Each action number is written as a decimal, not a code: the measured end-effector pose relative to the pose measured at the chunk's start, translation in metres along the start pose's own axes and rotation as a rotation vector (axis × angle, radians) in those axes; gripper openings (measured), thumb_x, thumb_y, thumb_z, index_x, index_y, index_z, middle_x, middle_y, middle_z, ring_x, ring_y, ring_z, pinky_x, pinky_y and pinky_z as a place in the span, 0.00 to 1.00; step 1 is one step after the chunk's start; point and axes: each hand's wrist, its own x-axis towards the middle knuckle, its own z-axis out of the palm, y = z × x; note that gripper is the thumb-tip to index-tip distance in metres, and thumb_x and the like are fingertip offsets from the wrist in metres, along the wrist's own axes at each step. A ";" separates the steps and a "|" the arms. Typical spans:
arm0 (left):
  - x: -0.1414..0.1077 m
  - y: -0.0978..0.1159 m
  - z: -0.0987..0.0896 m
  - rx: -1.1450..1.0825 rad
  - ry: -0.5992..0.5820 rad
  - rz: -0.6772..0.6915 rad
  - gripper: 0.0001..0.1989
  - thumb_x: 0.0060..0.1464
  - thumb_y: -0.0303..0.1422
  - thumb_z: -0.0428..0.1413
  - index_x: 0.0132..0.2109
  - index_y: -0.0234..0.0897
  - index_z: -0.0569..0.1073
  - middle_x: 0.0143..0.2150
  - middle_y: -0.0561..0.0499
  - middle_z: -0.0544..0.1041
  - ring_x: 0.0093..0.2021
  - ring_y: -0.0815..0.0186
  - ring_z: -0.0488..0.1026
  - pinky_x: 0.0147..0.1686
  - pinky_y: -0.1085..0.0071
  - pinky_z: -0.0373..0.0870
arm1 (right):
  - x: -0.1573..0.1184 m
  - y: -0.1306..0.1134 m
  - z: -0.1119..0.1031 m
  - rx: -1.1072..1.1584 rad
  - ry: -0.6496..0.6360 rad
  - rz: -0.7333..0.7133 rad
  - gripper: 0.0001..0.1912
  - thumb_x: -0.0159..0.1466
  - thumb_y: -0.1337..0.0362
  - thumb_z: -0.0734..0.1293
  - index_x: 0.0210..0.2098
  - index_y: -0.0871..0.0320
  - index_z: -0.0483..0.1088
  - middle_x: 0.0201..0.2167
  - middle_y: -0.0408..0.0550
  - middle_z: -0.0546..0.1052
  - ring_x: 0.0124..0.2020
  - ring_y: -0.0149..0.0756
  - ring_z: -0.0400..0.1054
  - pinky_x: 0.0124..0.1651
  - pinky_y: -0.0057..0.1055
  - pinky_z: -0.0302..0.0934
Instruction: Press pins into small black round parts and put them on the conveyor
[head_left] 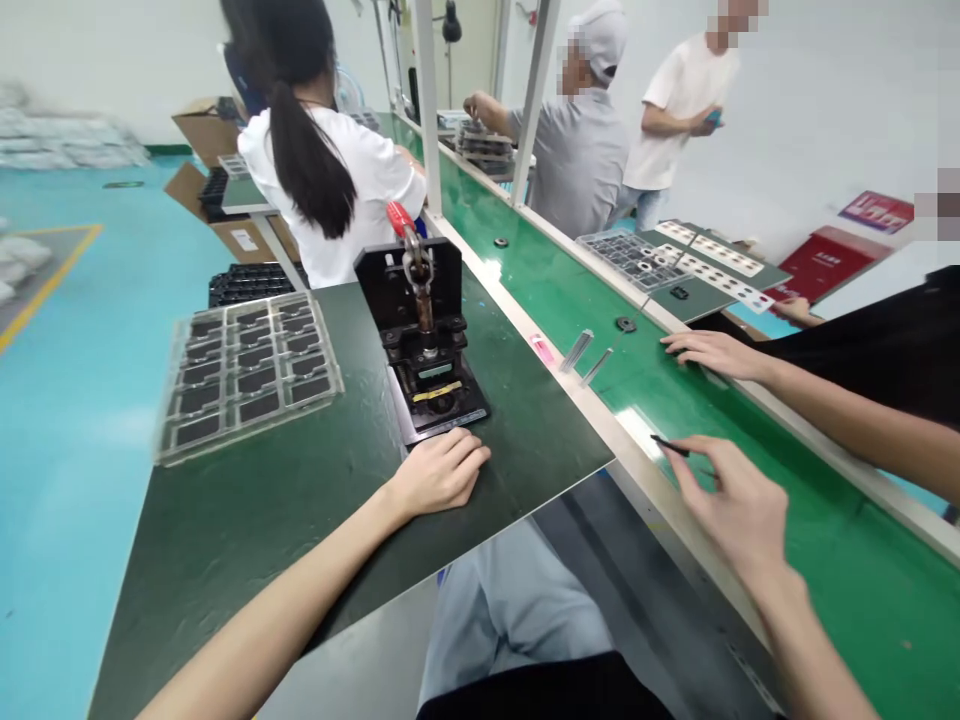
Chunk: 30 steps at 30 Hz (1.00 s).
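Observation:
My left hand (439, 472) rests curled on the dark green mat (262, 530), just in front of the base of a black hand press (420, 330) with a red-tipped lever. Nothing shows in that hand. My right hand (724, 510) pinches a thin black strip (670, 445) between thumb and fingers, above the green conveyor belt (825, 590). Left of the press lies a clear plastic tray (247, 375) holding rows of dark rectangular pieces. Two short metal bars (577, 350) lie on the belt beyond my right hand. A co-worker's hand (712, 355) rests on the belt's edge.
A black ring (625, 323) lies on the belt. Farther along are a tray of dark parts (630, 258) and white perforated cards (712, 260). Seated and standing co-workers (577, 150) work beyond a white upright post (427, 110). Cardboard boxes (217, 130) stand on the blue floor.

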 end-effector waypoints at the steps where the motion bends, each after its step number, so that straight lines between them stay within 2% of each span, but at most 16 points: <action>1: -0.001 0.001 0.000 0.016 -0.023 -0.006 0.10 0.63 0.23 0.50 0.45 0.37 0.74 0.39 0.48 0.80 0.41 0.63 0.76 0.38 0.69 0.73 | -0.005 -0.023 0.005 0.055 0.054 -0.021 0.08 0.71 0.59 0.67 0.40 0.54 0.78 0.37 0.50 0.83 0.35 0.39 0.79 0.34 0.31 0.69; 3: -0.001 0.002 0.002 0.051 -0.029 -0.068 0.10 0.63 0.24 0.50 0.45 0.37 0.75 0.39 0.48 0.80 0.42 0.62 0.76 0.40 0.69 0.73 | -0.012 -0.066 0.025 0.213 0.077 -0.084 0.05 0.70 0.65 0.68 0.40 0.55 0.78 0.36 0.49 0.83 0.36 0.37 0.80 0.39 0.30 0.72; 5: -0.001 0.000 0.004 0.090 0.004 -0.163 0.09 0.62 0.23 0.52 0.44 0.36 0.75 0.40 0.47 0.79 0.43 0.60 0.75 0.42 0.67 0.73 | -0.015 -0.101 0.051 0.355 0.006 -0.173 0.08 0.71 0.69 0.66 0.41 0.55 0.79 0.38 0.49 0.84 0.38 0.36 0.80 0.43 0.30 0.73; 7: 0.000 -0.002 0.005 0.153 0.065 -0.268 0.08 0.60 0.22 0.53 0.43 0.36 0.75 0.40 0.45 0.79 0.45 0.58 0.74 0.44 0.66 0.73 | -0.016 -0.127 0.073 0.436 -0.102 -0.247 0.12 0.72 0.70 0.64 0.42 0.55 0.80 0.42 0.49 0.85 0.40 0.35 0.81 0.46 0.29 0.74; 9: 0.001 -0.006 0.005 0.212 0.128 -0.374 0.08 0.59 0.21 0.55 0.41 0.36 0.75 0.40 0.45 0.79 0.45 0.57 0.73 0.45 0.65 0.73 | -0.017 -0.142 0.085 0.499 -0.202 -0.279 0.13 0.73 0.68 0.63 0.45 0.55 0.81 0.46 0.49 0.84 0.43 0.35 0.81 0.47 0.30 0.74; 11: 0.001 -0.011 0.005 0.227 0.176 -0.462 0.08 0.57 0.20 0.55 0.39 0.37 0.74 0.39 0.46 0.79 0.43 0.58 0.72 0.43 0.65 0.73 | -0.018 -0.147 0.085 0.593 -0.250 -0.241 0.11 0.72 0.65 0.66 0.48 0.54 0.81 0.48 0.50 0.83 0.45 0.37 0.80 0.48 0.31 0.74; 13: 0.000 -0.014 0.005 0.202 0.193 -0.516 0.07 0.57 0.21 0.55 0.38 0.38 0.74 0.37 0.48 0.79 0.41 0.59 0.72 0.41 0.67 0.73 | -0.016 -0.144 0.076 0.689 -0.264 -0.124 0.11 0.71 0.62 0.68 0.50 0.55 0.80 0.46 0.51 0.82 0.39 0.35 0.79 0.43 0.30 0.74; 15: 0.000 -0.014 0.006 0.154 0.175 -0.512 0.07 0.58 0.22 0.54 0.38 0.38 0.73 0.36 0.50 0.79 0.39 0.61 0.74 0.38 0.68 0.72 | -0.011 -0.134 0.065 0.752 -0.268 0.020 0.11 0.71 0.62 0.68 0.49 0.56 0.80 0.43 0.51 0.80 0.30 0.30 0.73 0.33 0.28 0.71; 16: 0.000 -0.013 0.006 0.122 0.150 -0.496 0.07 0.59 0.22 0.53 0.38 0.38 0.73 0.36 0.51 0.80 0.38 0.63 0.75 0.37 0.69 0.72 | -0.007 -0.128 0.060 0.777 -0.271 0.070 0.11 0.72 0.63 0.66 0.49 0.56 0.79 0.43 0.51 0.80 0.28 0.29 0.71 0.31 0.28 0.69; 18: 0.000 -0.006 0.005 0.059 0.082 -0.465 0.08 0.61 0.23 0.52 0.40 0.39 0.73 0.37 0.52 0.80 0.35 0.66 0.77 0.33 0.70 0.71 | 0.003 -0.117 0.053 0.826 -0.259 0.116 0.12 0.74 0.63 0.64 0.50 0.56 0.79 0.44 0.52 0.79 0.33 0.32 0.73 0.35 0.29 0.71; 21: 0.000 0.010 0.004 0.002 -0.029 -0.495 0.06 0.64 0.29 0.52 0.46 0.38 0.73 0.40 0.51 0.81 0.37 0.64 0.79 0.32 0.69 0.71 | 0.024 -0.109 0.048 0.850 -0.160 0.122 0.13 0.74 0.63 0.64 0.49 0.54 0.81 0.44 0.52 0.79 0.45 0.38 0.75 0.48 0.35 0.72; 24: 0.000 0.023 0.004 -0.073 -0.103 -0.553 0.11 0.64 0.39 0.57 0.49 0.37 0.72 0.44 0.46 0.81 0.46 0.58 0.78 0.39 0.65 0.76 | 0.050 -0.113 0.048 0.762 -0.073 0.066 0.12 0.72 0.60 0.67 0.48 0.52 0.82 0.39 0.49 0.77 0.43 0.38 0.72 0.49 0.37 0.69; 27: -0.002 0.025 0.005 -0.265 -0.148 -0.583 0.11 0.63 0.40 0.59 0.48 0.39 0.72 0.44 0.47 0.81 0.47 0.57 0.77 0.46 0.62 0.77 | 0.081 -0.125 0.058 0.807 -0.151 -0.026 0.13 0.72 0.57 0.67 0.47 0.53 0.83 0.32 0.46 0.76 0.32 0.34 0.69 0.39 0.33 0.69; 30: -0.003 0.020 0.006 -0.499 -0.156 -0.573 0.07 0.64 0.36 0.57 0.47 0.41 0.73 0.44 0.49 0.81 0.47 0.59 0.77 0.49 0.62 0.76 | 0.107 -0.140 0.085 0.996 -0.323 -0.068 0.19 0.72 0.51 0.65 0.41 0.57 0.83 0.29 0.46 0.78 0.26 0.31 0.69 0.31 0.29 0.67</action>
